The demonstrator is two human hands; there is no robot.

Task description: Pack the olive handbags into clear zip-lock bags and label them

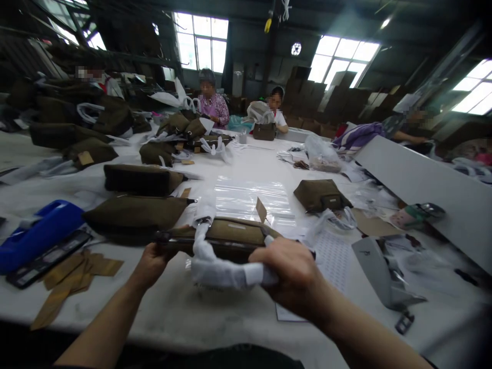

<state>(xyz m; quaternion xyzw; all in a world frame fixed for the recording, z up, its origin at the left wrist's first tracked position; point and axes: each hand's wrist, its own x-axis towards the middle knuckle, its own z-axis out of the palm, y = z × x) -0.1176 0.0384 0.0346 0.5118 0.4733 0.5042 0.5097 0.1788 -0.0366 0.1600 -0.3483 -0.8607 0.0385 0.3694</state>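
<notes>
An olive-green zippered bag [230, 231] is between my hands just above the table's near side. My left hand [151, 264] grips its left end, the fingertips partly hidden behind it. With my right hand [288, 271] I hold the bag's right side, fingers closed around the handle [219, 271], which is wrapped in white material. A brown paper tag [261, 209] stands up from the bag's top. Behind the bag lie clear plastic bags [251, 192]. Two more olive bags, one [134, 218] nearer and one [144, 179] farther, lie to the left.
Left are a blue tape dispenser [46, 230] and loose brown tags [77, 277]. Another olive bag [321, 195], a printed sheet [332, 256] and a grey-white dispenser [378, 271] lie right. More bags [111, 115] are piled far left. Co-workers [213, 105] sit across the white table [253, 156].
</notes>
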